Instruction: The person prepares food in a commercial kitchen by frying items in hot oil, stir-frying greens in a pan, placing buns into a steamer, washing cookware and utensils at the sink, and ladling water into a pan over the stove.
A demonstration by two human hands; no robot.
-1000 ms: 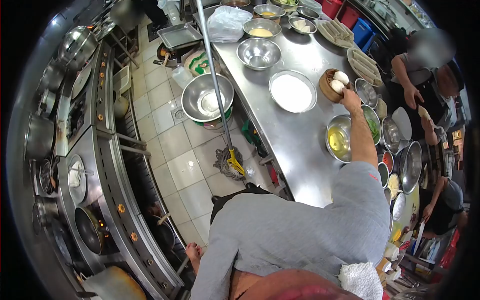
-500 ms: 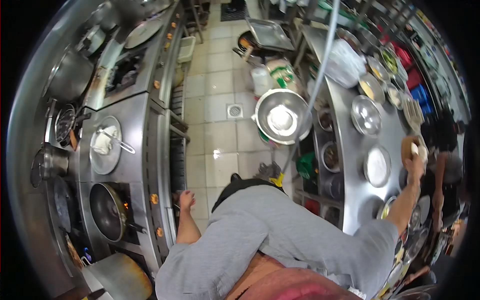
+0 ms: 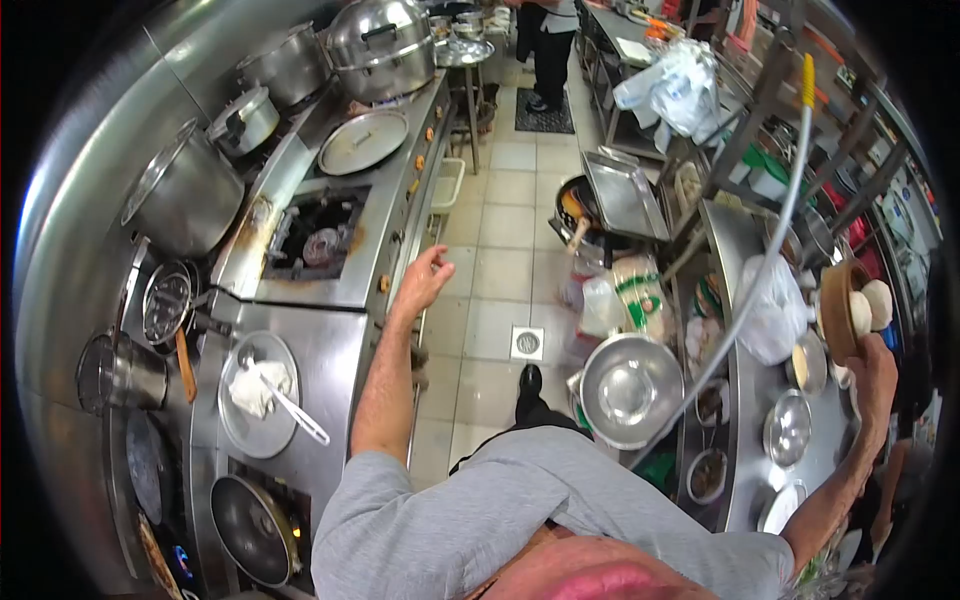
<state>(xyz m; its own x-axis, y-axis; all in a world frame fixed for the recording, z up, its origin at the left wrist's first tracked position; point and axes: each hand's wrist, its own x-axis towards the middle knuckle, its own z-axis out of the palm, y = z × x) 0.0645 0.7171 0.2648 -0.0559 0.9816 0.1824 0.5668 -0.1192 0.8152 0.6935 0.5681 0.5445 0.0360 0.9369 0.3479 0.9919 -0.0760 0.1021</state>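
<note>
steel stockpot [image 3: 190, 195] sits upper left; below it, in the left part of the frame, a plate [image 3: 258, 437] bears a white lump [image 3: 258, 388]. my left hand [image 3: 425, 280], near mid-frame, holds nothing, fingers loosely bent, thumb apart. steel bowl [image 3: 632, 390] right of centre. far right: my right hand [image 3: 873, 375] is closed on the bamboo steamer [image 3: 842, 312], white buns [image 3: 877, 303] inside.
</note>
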